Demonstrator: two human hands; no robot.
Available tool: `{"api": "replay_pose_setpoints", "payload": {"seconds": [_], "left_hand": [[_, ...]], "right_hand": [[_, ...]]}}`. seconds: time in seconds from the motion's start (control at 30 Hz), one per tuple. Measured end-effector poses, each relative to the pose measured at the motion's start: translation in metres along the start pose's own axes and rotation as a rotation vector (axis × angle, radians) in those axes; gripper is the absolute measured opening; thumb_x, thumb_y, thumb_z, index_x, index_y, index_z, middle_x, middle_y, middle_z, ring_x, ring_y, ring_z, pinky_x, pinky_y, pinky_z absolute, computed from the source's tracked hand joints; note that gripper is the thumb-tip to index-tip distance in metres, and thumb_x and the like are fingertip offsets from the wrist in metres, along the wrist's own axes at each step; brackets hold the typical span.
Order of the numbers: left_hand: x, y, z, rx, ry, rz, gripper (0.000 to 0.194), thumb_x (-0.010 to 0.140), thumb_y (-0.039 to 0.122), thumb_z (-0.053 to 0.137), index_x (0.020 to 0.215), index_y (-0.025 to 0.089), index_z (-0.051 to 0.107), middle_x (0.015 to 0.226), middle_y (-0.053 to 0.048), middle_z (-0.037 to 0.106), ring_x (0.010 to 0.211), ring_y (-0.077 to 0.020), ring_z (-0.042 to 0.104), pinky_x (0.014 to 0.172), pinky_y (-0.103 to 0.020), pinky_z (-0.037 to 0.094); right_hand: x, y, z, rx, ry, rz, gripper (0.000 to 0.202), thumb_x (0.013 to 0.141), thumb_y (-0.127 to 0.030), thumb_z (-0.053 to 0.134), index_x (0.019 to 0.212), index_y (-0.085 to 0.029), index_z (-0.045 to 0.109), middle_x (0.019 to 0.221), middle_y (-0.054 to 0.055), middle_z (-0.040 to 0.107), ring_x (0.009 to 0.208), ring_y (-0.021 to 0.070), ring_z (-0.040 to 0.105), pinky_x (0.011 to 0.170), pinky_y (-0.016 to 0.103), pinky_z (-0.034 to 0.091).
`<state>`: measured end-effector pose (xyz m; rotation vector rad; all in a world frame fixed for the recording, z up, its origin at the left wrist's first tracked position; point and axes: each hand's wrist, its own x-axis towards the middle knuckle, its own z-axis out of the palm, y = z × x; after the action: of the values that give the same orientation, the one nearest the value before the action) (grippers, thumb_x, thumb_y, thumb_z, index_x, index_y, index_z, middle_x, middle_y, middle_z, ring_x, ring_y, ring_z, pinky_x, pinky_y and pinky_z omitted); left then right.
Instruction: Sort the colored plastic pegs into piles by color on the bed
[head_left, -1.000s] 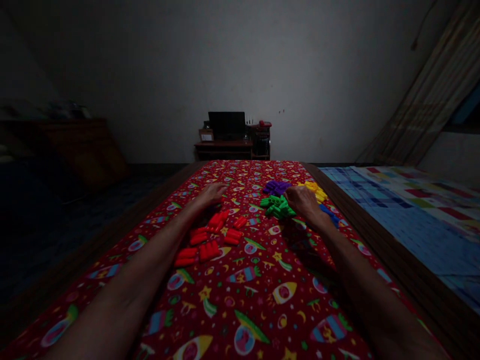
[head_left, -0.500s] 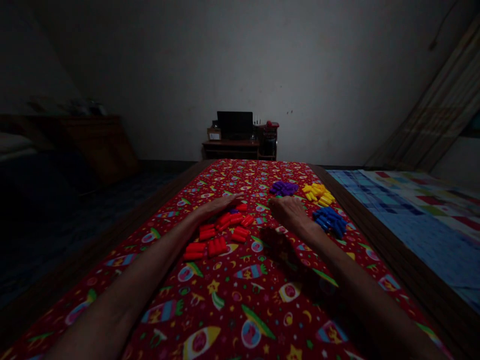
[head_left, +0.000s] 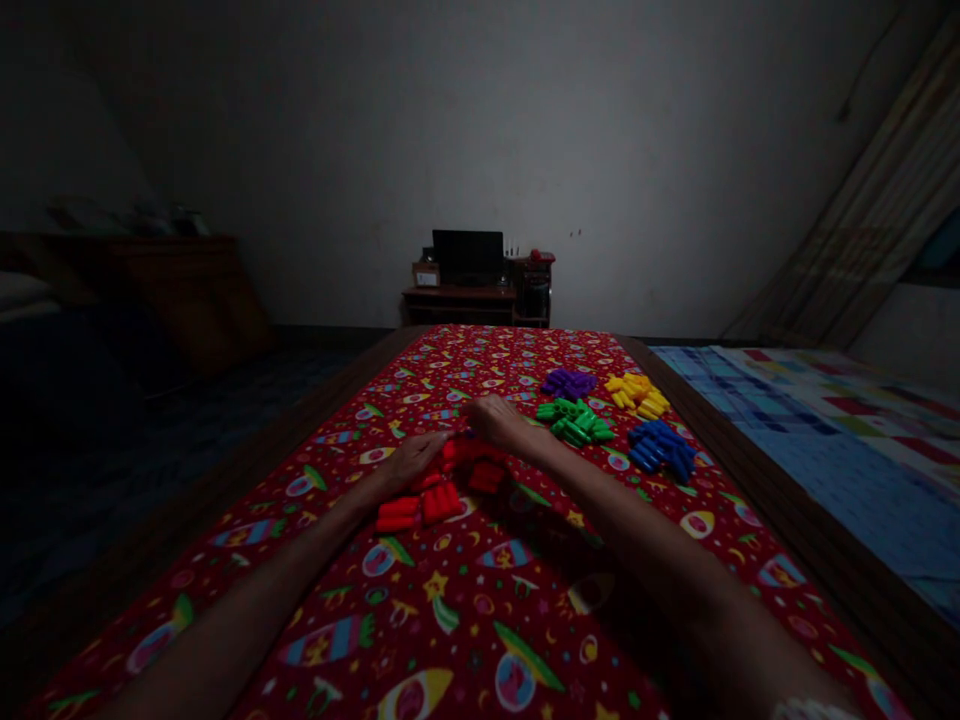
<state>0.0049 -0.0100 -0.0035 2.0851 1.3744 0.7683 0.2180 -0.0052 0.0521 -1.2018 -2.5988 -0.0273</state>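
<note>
Grip can't be told: left hand (head_left: 414, 460), right hand (head_left: 496, 420) at red pieces (head_left: 441, 503).
Four other piles (head_left: 637, 395) counted; green pile (head_left: 577, 423) no longer covered.

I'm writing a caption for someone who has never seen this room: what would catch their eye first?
Probably the bright red cloth with its rocket print, running away down the middle. On its far right sit purple, yellow, green and blue piles, while the left hand and right hand meet over red pieces left of them.
</note>
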Motion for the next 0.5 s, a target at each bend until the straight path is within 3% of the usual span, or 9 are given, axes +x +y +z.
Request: {"api": "replay_pose_setpoints", "payload": {"seconds": [0.1,0.2,0.33,0.5], "left_hand": [[-0.003,0.006,0.003,-0.012,0.0,-0.022,0.059,0.079,0.067,0.036,0.088,0.021,0.072,0.092,-0.003,0.074,0.095,-0.0256,0.065,0.086,-0.032,0.05],[-0.005,0.005,0.001,-0.079,0.019,-0.048,0.061,0.081,0.066,0.034,0.09,0.02,0.073,0.091,-0.004,0.075,0.091,-0.0254,0.066,0.083,-0.033,0.051],[-0.006,0.002,-0.002,-0.177,0.039,-0.059,0.064,0.084,0.063,0.031,0.097,0.016,0.073,0.095,-0.007,0.075,0.094,-0.0256,0.067,0.085,-0.035,0.051],[-0.006,0.005,-0.004,-0.126,0.062,-0.069,0.059,0.086,0.058,0.031,0.096,0.019,0.074,0.095,-0.006,0.075,0.091,-0.025,0.068,0.085,-0.035,0.05]], "right_hand": [[0.036,-0.004,0.011,-0.032,-0.155,-0.017,0.024,0.086,-0.025,0.052,0.099,-0.013,0.068,0.091,0.012,0.068,0.074,0.0148,0.058,0.058,0.023,0.032],[0.053,-0.003,0.022,-0.041,-0.294,-0.07,0.028,0.086,-0.031,0.053,0.094,-0.01,0.07,0.092,0.014,0.07,0.072,0.0161,0.06,0.055,0.023,0.035],[0.05,0.0,0.024,-0.051,-0.334,-0.166,0.023,0.082,-0.017,0.054,0.092,-0.007,0.072,0.087,0.013,0.072,0.066,0.0126,0.059,0.053,0.021,0.036],[0.041,0.004,0.011,-0.044,-0.344,-0.176,0.025,0.082,-0.02,0.055,0.09,-0.005,0.073,0.081,0.012,0.072,0.058,0.0093,0.052,0.05,0.019,0.034]]}}
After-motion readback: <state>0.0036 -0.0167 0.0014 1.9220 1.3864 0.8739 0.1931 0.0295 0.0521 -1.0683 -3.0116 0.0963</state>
